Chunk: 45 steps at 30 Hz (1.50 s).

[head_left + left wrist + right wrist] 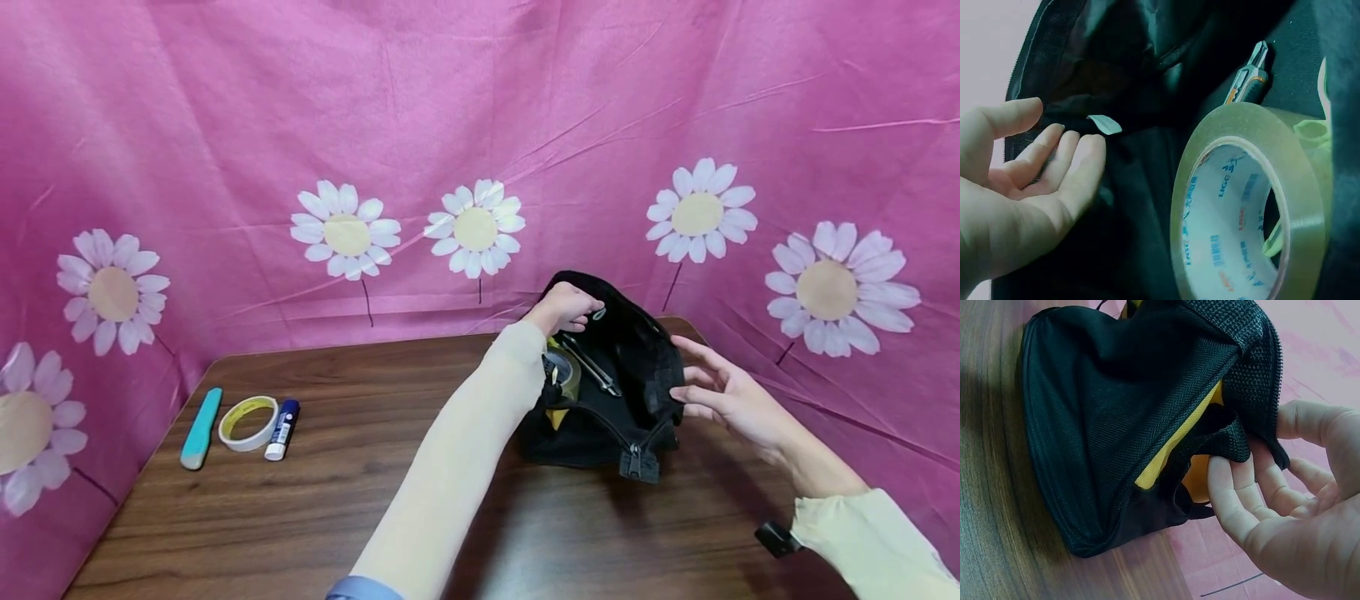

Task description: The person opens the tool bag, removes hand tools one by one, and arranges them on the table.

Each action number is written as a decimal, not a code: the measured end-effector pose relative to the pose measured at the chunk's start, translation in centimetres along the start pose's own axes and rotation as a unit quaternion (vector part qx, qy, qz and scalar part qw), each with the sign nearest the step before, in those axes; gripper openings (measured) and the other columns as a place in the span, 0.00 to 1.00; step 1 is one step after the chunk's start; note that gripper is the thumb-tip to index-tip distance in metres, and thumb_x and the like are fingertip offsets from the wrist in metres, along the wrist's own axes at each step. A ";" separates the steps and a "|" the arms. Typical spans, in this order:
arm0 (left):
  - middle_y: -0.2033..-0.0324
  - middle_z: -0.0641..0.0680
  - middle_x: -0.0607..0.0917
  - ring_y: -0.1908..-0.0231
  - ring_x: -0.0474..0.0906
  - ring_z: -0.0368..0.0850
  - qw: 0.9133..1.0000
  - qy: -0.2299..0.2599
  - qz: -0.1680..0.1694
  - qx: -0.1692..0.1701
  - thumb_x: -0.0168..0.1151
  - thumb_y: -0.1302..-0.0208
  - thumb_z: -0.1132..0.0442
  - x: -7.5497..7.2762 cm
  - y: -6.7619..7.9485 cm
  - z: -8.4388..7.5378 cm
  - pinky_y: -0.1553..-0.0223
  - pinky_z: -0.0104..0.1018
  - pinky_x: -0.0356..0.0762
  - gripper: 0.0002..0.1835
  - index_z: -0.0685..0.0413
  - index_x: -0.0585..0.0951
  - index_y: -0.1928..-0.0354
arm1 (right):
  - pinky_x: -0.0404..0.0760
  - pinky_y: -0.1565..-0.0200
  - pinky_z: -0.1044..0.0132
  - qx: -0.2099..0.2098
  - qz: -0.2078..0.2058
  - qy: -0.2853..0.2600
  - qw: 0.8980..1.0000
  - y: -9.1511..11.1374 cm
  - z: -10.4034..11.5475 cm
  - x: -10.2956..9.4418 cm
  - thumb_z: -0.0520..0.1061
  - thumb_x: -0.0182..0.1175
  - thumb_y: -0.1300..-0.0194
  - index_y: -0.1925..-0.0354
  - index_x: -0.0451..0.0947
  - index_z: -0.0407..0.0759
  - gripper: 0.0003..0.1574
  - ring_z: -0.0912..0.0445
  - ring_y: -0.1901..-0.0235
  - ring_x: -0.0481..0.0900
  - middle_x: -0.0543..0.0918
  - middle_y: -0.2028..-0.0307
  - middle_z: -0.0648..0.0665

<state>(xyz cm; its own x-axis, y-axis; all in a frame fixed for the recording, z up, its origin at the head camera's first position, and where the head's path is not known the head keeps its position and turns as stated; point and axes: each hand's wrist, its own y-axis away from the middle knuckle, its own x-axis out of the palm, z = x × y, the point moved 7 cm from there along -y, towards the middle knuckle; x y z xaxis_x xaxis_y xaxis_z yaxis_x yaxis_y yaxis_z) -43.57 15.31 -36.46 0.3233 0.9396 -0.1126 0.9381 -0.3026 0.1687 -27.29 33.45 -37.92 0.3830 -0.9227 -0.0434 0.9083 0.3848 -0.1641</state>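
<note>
Black fabric zip bag [626,367]: mouth unzipped, at right of brown wood-grain table [360,450]. Inside: broad clear tape roll [1308,219], grey-and-orange utility knife [1247,85]. Right hand [731,404]: gripping bag edge, apparently to steady the mouth wide. Left hand [562,308]: loosely curled over the opening, nothing held, near small pale tag [1105,124]. Far left, grouped apart, presumably leaving working room: flat teal tool [201,429], white tape ring [264,438], blue-and-white tube [282,429].

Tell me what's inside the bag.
The black bag holds a tape roll, a cutter and a pale green item partly covered by the roll. Anything beneath them or behind the left hand is hidden.
</note>
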 end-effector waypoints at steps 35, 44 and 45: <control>0.45 0.63 0.77 0.48 0.78 0.65 0.990 -0.037 -0.036 -0.133 0.64 0.31 0.67 -0.7 -4.0 7.3 0.52 0.45 0.85 0.17 0.67 0.77 0.45 | 0.85 0.52 0.63 0.014 -0.004 0.012 1.000 0.7 -0.9 0.1 0.28 0.51 0.25 0.19 0.47 0.50 0.46 0.57 0.52 0.84 0.81 0.55 0.47; 0.33 0.67 0.70 0.49 0.81 0.67 0.991 -0.030 -0.002 -0.127 0.60 0.28 0.69 -0.4 -2.7 6.7 0.48 0.47 0.83 0.21 0.70 0.72 0.37 | 0.85 0.52 0.63 0.008 -0.005 0.011 1.000 0.6 -0.8 0.1 0.28 0.50 0.25 0.20 0.47 0.49 0.45 0.57 0.52 0.84 0.77 0.58 0.49; 0.33 0.67 0.71 0.50 0.83 0.65 0.990 -0.033 -0.007 -0.136 0.61 0.28 0.68 -0.4 -2.9 6.9 0.49 0.46 0.83 0.21 0.69 0.73 0.38 | 0.85 0.52 0.63 0.006 -0.004 0.008 1.000 0.6 -0.9 0.1 0.27 0.50 0.25 0.20 0.47 0.49 0.45 0.57 0.52 0.84 0.77 0.59 0.49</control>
<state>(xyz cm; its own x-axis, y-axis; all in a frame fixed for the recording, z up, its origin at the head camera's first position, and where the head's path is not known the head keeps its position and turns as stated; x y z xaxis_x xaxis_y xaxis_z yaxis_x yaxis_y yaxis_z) -45.53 14.73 -43.62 0.3259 0.9283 -0.1790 0.8776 -0.2266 0.4225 -26.85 33.58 -38.87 0.3738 -0.9256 -0.0590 0.9128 0.3784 -0.1535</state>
